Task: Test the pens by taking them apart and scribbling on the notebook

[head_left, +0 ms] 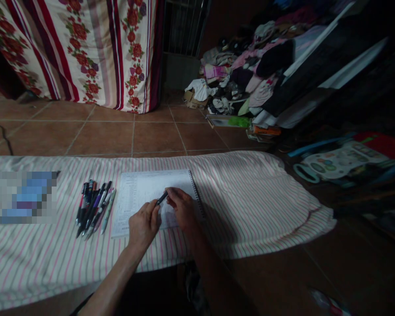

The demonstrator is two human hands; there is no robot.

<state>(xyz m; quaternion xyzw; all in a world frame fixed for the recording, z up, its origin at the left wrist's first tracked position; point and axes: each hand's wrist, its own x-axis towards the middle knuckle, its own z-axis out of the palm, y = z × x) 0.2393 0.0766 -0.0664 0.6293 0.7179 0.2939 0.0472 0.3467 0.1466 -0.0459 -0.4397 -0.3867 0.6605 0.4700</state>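
Observation:
A dark pen (162,198) is held between my two hands, tilted, above a spiral notebook (131,184). My left hand (144,221) grips its lower left end between thumb and fingers. At the upper right end, the fingers of my right hand (181,205) are closed round the tip. The notebook lies flat with its wire binding on the right, and its page carries faint printed or written lines. Left of the notebook, several pens (94,208) lie in a loose bunch, black, purple, white and pale green among them.
The striped cloth (250,202) covers the low surface under the notebook. At far left lies a blurred-out bluish object (28,197). Beyond are a tiled floor (112,131), a floral curtain (102,57) and a heap of clothes (243,70). A plastic toy (342,156) stands at right.

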